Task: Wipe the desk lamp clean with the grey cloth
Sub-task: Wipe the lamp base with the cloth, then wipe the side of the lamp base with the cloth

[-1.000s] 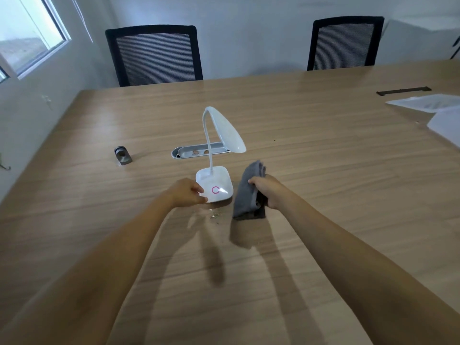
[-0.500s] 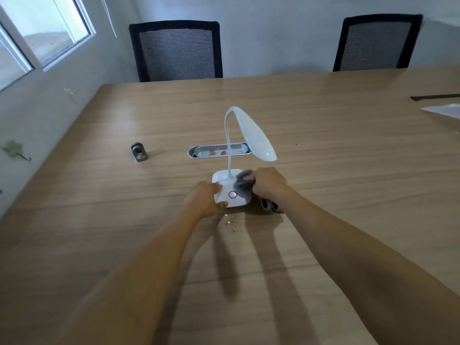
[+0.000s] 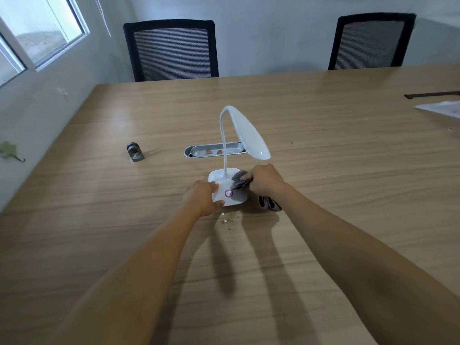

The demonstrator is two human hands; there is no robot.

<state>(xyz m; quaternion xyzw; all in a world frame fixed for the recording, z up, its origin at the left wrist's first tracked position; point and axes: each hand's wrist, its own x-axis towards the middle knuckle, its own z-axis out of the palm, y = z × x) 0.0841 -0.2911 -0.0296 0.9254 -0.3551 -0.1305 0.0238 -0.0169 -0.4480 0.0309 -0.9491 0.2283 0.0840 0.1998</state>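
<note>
Grey cloth (image 3: 239, 181) bunched in the right hand (image 3: 266, 181) presses the lamp base (image 3: 227, 189); left hand (image 3: 202, 199) grips its edge.

And the right hand (image 3: 266, 179) has swung in from beside the lamp, where 1 second ago it held the grey cloth (image 3: 239, 182) hanging clear of the desk (image 3: 348, 170); now that cloth is bunched and pressed onto the white lamp base (image 3: 225, 188). The left hand (image 3: 202, 199) has tightened its hold on the base's near-left edge.
</note>
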